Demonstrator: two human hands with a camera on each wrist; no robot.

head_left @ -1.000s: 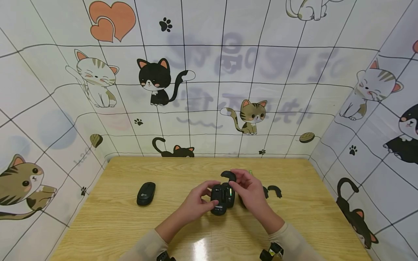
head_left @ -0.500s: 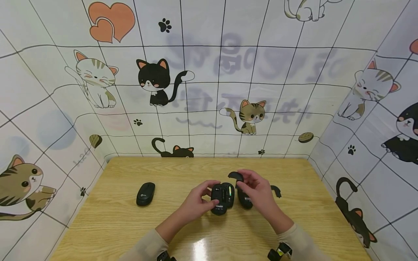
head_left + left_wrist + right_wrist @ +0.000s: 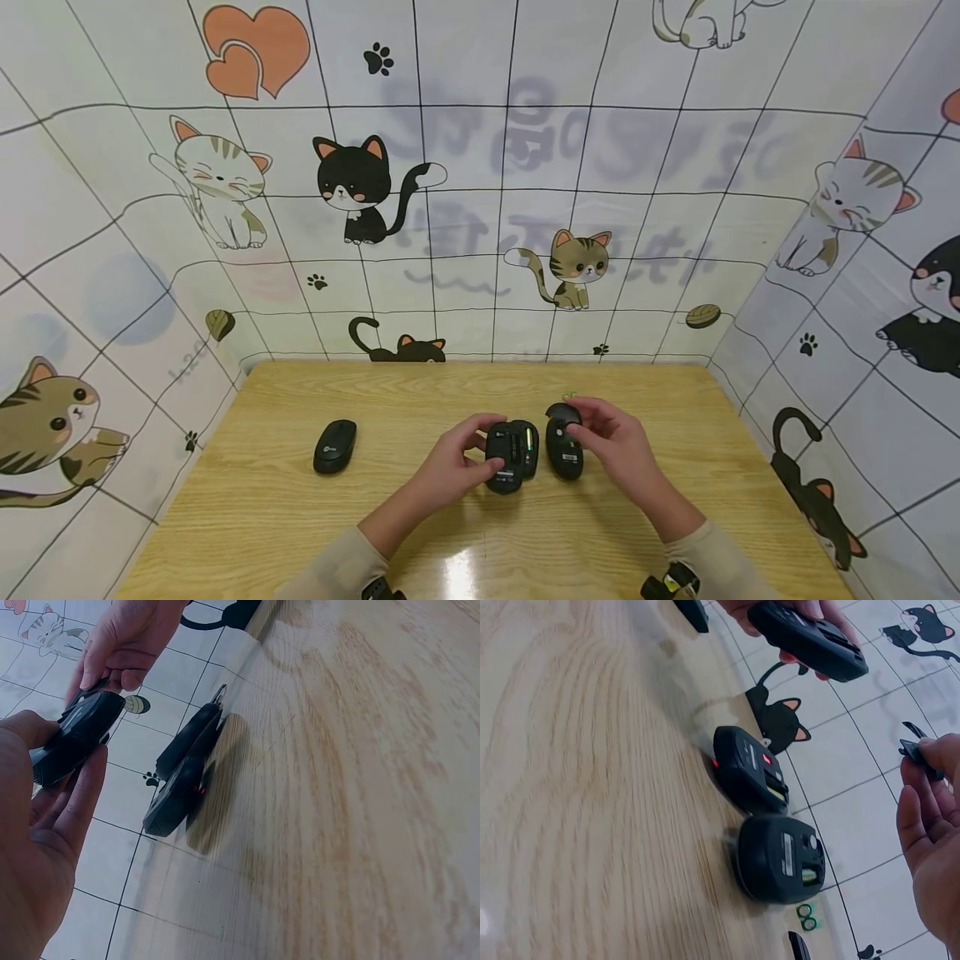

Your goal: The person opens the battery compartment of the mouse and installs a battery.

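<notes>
My left hand [image 3: 457, 458] holds a black computer mouse [image 3: 502, 471] above the table, underside up. In the right wrist view an open slot shows on this mouse [image 3: 810, 641]. My right hand [image 3: 618, 442] pinches a thin curved black battery cover [image 3: 915, 750] between thumb and fingers. Below the hands lie two more black mice, underside up. One mouse [image 3: 750, 771] has a battery in its slot and a red light glowing; the other mouse [image 3: 780, 859] shows a battery too. In the head view this second mouse [image 3: 564, 458] lies partly behind the right hand's fingers.
An upright black mouse [image 3: 334, 447] lies at the table's left. Small green-ringed batteries [image 3: 807, 916] stand beyond the overturned mice, near another black cover piece [image 3: 799, 946]. Cat-patterned cloth walls [image 3: 480, 208] border the wooden table [image 3: 300, 533] at back and sides.
My right hand has moved right and slightly down with the battery cover, away from the mouse in the left hand. The left hand stays put, still holding its mouse.
</notes>
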